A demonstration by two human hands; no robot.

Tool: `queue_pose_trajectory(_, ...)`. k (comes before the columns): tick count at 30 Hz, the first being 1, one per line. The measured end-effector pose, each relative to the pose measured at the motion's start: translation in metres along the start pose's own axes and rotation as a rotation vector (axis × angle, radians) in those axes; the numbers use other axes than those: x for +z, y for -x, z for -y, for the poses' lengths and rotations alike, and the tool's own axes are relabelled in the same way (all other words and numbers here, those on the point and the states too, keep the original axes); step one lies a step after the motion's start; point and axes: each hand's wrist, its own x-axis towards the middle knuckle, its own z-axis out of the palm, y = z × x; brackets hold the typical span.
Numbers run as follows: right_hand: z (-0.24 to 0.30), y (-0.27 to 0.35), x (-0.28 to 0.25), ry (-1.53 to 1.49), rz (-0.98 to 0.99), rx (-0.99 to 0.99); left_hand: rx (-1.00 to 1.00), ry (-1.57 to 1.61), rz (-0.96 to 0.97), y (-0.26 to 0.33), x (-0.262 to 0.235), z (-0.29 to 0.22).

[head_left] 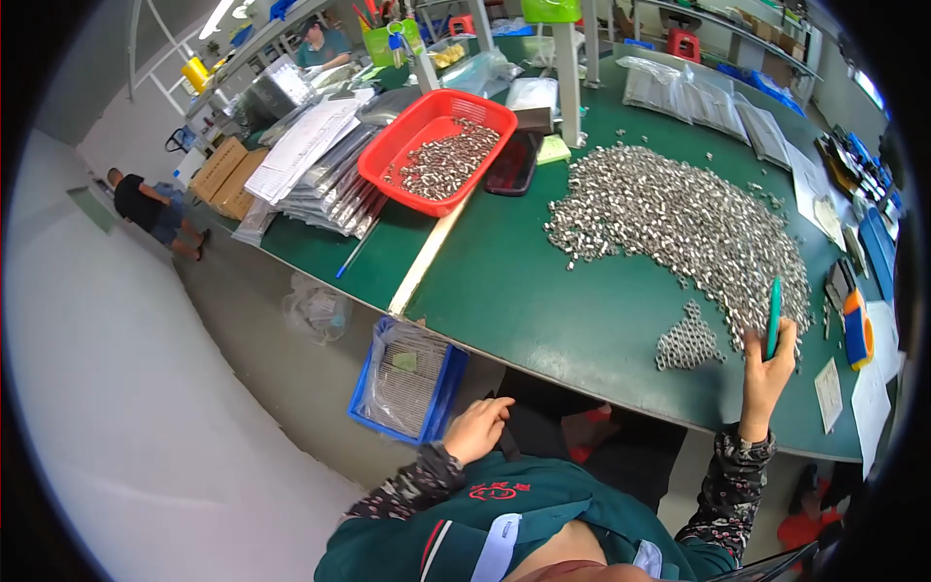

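Head view: gripping a green stick (pixel 774 315) in the right hand (pixel 764 381) at the near right end of the heap of small, shiny metal pieces (pixel 679 213), with grey rings (pixel 690 341) packed flat just off its near side. Cannot tell the grip of the left hand (pixel 477 429), palm hidden, well left of the heap. Cannot read the printed papers (pixel 308 145) farther left.

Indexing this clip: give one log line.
right hand: holds green pen-like tool at metal-piece pile | left hand: off green table
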Motion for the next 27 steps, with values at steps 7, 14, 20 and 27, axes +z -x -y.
queue_pose_trajectory(7,-0.03,0.06,-0.029,0.397,-0.159,0.085,0.038,-0.134,-0.245,0.01,0.066,0.044)
queue_pose_trajectory(14,-0.054,0.063,-0.03,0.434,-0.247,0.219,0.172,-0.1,-0.223,-0.002,0.064,0.035)
queue_pose_trajectory(20,-0.052,0.067,-0.029,0.49,-0.295,0.11,0.363,-0.106,0.012,0.031,0.039,0.023)
queue_pose_trajectory(27,-0.047,0.062,-0.024,0.569,-0.347,0.102,0.367,-0.068,0.511,0.02,0.004,0.027)
